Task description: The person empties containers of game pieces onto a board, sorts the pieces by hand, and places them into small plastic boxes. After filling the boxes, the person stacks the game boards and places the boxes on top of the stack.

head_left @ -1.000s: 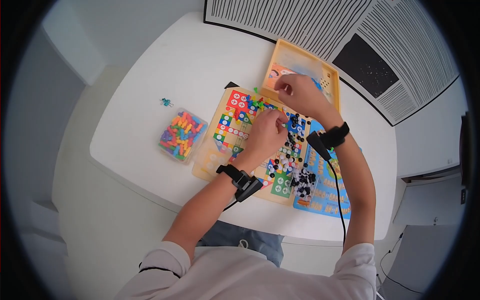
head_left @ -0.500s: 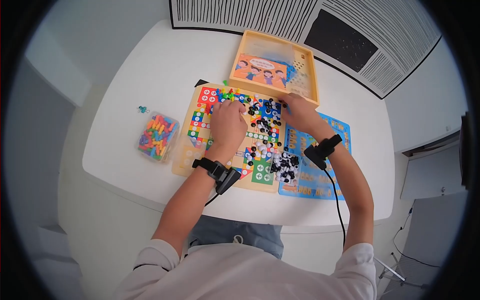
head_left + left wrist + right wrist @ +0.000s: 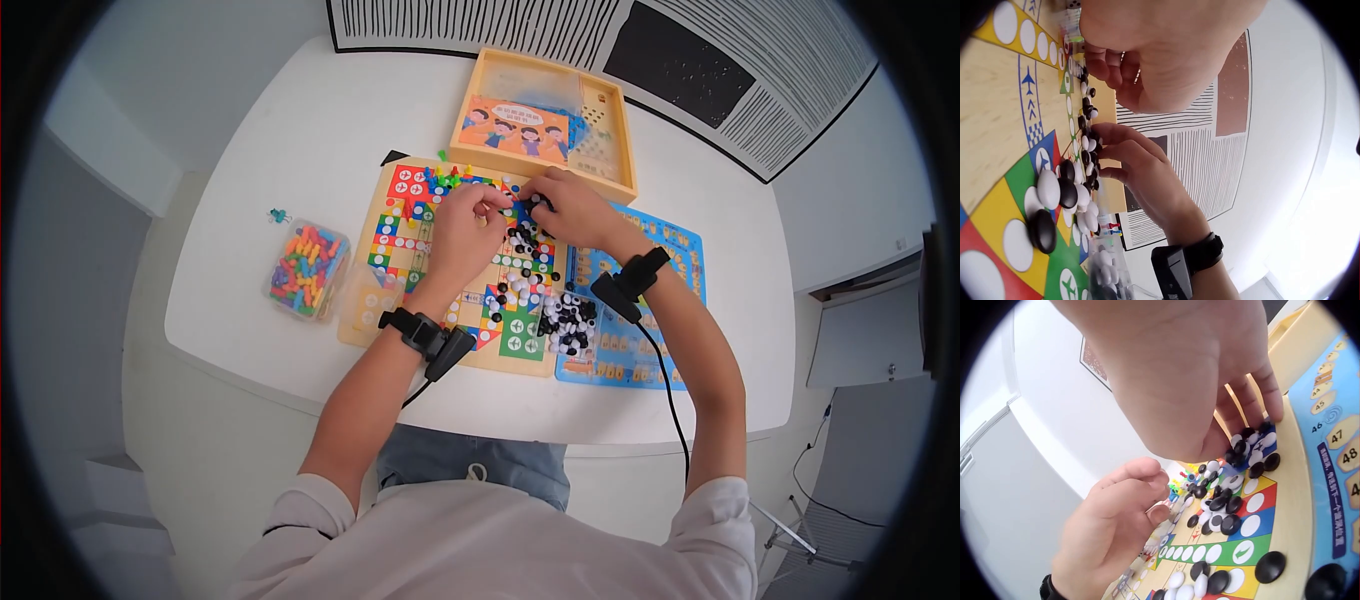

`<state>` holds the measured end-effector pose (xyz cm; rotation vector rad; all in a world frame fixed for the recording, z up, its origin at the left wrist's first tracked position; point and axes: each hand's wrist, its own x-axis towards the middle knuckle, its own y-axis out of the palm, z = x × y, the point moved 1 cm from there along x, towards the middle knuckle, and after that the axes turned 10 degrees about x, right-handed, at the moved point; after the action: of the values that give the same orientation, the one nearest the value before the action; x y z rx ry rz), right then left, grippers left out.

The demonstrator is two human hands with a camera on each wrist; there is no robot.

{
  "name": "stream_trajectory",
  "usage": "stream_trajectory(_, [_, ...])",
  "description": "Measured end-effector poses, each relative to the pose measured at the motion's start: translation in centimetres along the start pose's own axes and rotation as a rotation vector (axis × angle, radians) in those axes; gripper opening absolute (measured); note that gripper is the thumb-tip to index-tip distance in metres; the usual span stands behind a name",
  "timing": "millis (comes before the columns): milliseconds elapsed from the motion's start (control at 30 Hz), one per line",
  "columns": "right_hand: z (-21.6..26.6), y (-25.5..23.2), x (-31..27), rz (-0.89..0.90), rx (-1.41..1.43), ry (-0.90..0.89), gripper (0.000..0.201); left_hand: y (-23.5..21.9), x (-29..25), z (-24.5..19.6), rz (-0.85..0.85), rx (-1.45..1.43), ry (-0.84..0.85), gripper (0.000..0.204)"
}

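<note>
A wooden game board (image 3: 376, 205) with a coloured flying-chess print lies on the table, strewn with black and white round pieces (image 3: 522, 287). My right hand (image 3: 580, 212) is at the board's far right corner. In the right wrist view its fingers reach down to a cluster of pieces (image 3: 1250, 445) on the blue corner square, touching them. Over the middle of the far half hovers my left hand (image 3: 468, 228), fingers loosely curled, nothing showing between them. Small coloured pawns (image 3: 447, 178) lie beyond it at the far left edge.
A clear box (image 3: 568, 325) of black and white pieces stands on the near right, overlapping a blue number board (image 3: 645, 365). Behind is a wooden tray (image 3: 625, 150) holding an orange booklet (image 3: 515, 130). To the left are a box of coloured pegs (image 3: 308, 270) and a teal clip (image 3: 279, 215).
My right hand has come down from above the tray's near edge to the pieces at the board's corner. The left hand stays over the board. The head view has shifted.
</note>
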<state>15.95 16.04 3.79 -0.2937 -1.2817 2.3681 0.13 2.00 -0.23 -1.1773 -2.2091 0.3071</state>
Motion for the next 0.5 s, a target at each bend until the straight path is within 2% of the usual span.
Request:
stream_trajectory(133, [2.3,-0.1,-0.8,0.087,-0.001,0.012,0.040,0.2,0.1,0.2,-0.023,-0.075,-0.058,0.018])
stream_trajectory(200, [3.8,-0.1,-1.6,0.121,-0.046,0.004,0.039,0.2,0.1,0.1,0.014,-0.158,-0.141,0.017])
stream_trajectory(333, [4.4,0.2,-1.9,0.149,-0.030,-0.029,0.040,0.1,0.0,-0.1,0.061,-0.195,-0.170,0.016])
stream_trajectory(400, [4.4,0.2,-1.7,0.236,0.049,0.038,0.036,0.2,0.0,0.0,0.084,-0.198,-0.167,0.016])
stream_trajectory(500, [4.5,0.3,-1.7,0.246,0.052,0.063,0.027,0.2,-0.1,-0.2,0.111,-0.186,-0.205,0.016])
